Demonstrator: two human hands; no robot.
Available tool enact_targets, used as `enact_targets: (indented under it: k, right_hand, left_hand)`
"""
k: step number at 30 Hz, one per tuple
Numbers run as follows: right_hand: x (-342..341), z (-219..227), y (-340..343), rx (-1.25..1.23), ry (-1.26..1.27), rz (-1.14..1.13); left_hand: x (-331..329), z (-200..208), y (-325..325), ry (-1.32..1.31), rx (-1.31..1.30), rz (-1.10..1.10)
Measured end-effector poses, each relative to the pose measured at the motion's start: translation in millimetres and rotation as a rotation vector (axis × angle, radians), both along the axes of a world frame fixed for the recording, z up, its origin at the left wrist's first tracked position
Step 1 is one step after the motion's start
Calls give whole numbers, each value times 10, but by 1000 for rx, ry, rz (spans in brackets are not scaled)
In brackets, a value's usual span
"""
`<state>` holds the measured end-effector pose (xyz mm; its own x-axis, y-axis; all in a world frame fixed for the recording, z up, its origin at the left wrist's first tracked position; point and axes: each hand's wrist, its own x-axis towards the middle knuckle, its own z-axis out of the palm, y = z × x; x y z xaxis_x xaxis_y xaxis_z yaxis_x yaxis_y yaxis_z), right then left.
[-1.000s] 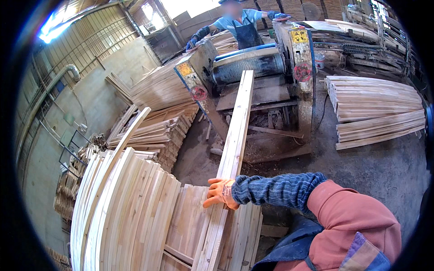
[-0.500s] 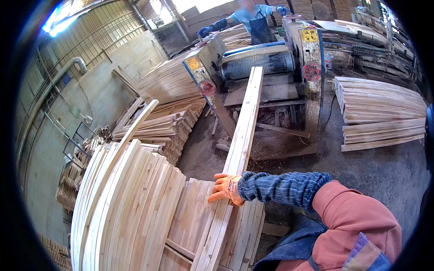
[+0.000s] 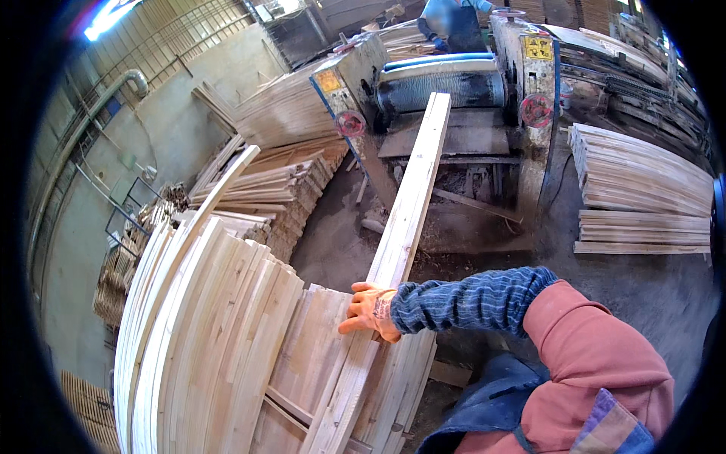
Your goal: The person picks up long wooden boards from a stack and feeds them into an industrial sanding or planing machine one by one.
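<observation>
My right hand point(image 3: 371, 311), in an orange work glove, grips a pair of long pale wooden strips point(image 3: 407, 219) from above, fingers curled over their edge. The strips lie side by side and slant away from me. Their far end overlaps the front of a ridged metal roller point(image 3: 440, 92) in a machine; whether they touch it I cannot tell. The near part rests over a large stack of similar strips point(image 3: 219, 325). My left hand is out of view.
The machine's worn posts point(image 3: 536, 144) carry red handwheels point(image 3: 536, 110). A co-worker point(image 3: 467, 30) stands behind it. More strips are piled on the floor at right point(image 3: 643, 181) and far left point(image 3: 265, 189). One curved strip point(image 3: 219, 193) sticks up from the near stack.
The view has shifted, so the machine sits higher and further right. The co-worker's hand at left has come down from the machine's top toward the roller. My right hand keeps hold of the strips.
</observation>
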<state>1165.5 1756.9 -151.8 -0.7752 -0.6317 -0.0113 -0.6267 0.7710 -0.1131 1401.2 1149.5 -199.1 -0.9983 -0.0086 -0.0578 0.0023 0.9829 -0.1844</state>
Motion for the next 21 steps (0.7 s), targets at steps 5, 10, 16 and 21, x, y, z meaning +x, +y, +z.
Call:
enact_targets:
  k: [5,10,16,21]
  right_hand:
    - [-78,-150,103,-84,106,78]
    - [65,-350,882,-29,50,151]
    - [-18,-462,1837,-62,-50,120]
    - [-357,-895,2854,-92,106,56]
  left_hand:
    - [134,181,106,-108,-171,44]
    - [350,778,1427,-510,72,382]
    - [445,769,2415,-494,-24,218]
    - [621,-468,3216,354,-188,-81]
